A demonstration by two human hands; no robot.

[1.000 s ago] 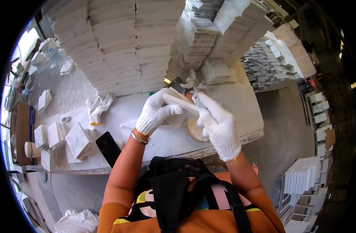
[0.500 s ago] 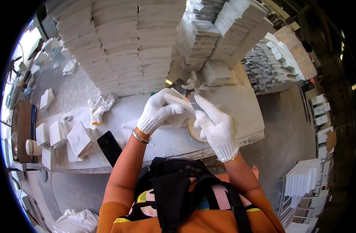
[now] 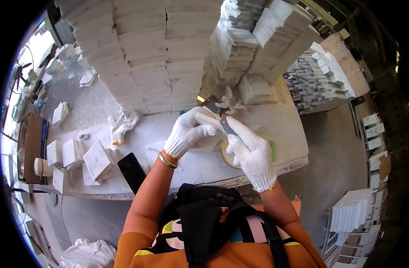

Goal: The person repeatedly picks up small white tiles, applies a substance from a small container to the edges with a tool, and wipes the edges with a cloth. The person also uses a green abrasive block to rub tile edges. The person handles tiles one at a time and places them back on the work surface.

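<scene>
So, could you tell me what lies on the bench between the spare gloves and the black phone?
In the head view, only bare dusty bench top lies between the spare gloves and the black phone.

knitted cloth gloves [image 3: 253, 154], matt stone tile [image 3: 207, 121]

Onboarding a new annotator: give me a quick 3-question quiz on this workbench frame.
1. True or false: both hands wear white knit gloves.
2. Which hand holds the small white tile? A left, B right, C neither.
3. What flat dark thing lies on the bench near the left forearm?

Key: 1 true: left hand, right hand, the right gripping a scraper blade. 2 A. 3 a black phone on the bench.
</scene>
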